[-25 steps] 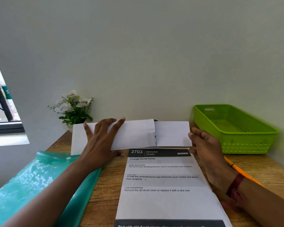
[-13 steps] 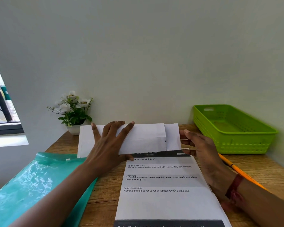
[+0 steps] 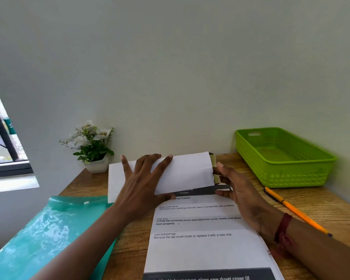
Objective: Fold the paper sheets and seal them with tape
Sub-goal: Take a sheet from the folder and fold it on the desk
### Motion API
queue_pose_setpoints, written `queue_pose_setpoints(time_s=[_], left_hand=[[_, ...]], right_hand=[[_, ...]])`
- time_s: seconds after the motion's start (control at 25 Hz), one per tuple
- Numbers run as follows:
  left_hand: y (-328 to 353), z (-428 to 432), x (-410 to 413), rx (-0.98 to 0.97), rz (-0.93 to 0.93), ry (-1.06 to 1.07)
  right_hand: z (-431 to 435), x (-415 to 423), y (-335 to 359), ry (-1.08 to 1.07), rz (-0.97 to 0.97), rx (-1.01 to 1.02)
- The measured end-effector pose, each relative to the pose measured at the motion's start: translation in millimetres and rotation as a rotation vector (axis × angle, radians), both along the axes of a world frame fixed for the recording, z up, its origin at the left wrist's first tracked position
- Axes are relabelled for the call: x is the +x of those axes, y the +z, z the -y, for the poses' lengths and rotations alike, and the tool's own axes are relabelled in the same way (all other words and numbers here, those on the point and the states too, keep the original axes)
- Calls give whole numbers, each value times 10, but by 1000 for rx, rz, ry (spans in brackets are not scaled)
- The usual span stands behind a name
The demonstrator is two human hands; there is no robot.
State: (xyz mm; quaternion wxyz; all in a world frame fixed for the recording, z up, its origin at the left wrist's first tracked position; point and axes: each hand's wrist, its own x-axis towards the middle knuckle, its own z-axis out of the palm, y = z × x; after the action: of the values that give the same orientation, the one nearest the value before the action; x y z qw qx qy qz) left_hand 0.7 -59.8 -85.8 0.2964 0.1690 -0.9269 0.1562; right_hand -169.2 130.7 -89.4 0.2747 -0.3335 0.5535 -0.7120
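1. Crosswise in the head view, the folded paper (image 3: 188, 172) lies over the far end of the printed sheet (image 3: 202, 251). It is blank white, and its long axis runs left to right along the wall. The printed sheet's long axis runs from the person toward the wall.
2. The left hand (image 3: 143, 180) lies flat on the folded paper, fingers straight and spread, thumb at its near edge.
3. The right hand (image 3: 238, 190) is at the printed sheet's far right corner, touching the folded paper's right end. I cannot tell whether it pinches anything.
4. Readable on the printed sheet: "Fold the removed duvet and old duvet cover neatly and place them properly" and "Remove the old duvet cover or replace it with a new one".
5. The printed sheet's dark header is mostly covered, and its near dark band is cut off.
6. On the wooden surface (image 3: 315, 201), a teal folder (image 3: 49, 229) lies left of the printed sheet. A pencil (image 3: 295, 211) and a green basket (image 3: 281, 158) lie to its right.
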Motion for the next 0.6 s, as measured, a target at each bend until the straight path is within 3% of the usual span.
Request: queue_pose_setpoints(time_s=[0.2, 0.36, 0.6], left_hand=[[136, -125, -78, -27, 22, 5], [276, -349, -163, -26, 25, 39], [419, -922, -334, 226, 79, 220]], right_hand=[[-17, 4, 13, 21, 9, 50], [-2, -41, 62, -38, 86, -21], [-69, -152, 173, -83, 186, -150]])
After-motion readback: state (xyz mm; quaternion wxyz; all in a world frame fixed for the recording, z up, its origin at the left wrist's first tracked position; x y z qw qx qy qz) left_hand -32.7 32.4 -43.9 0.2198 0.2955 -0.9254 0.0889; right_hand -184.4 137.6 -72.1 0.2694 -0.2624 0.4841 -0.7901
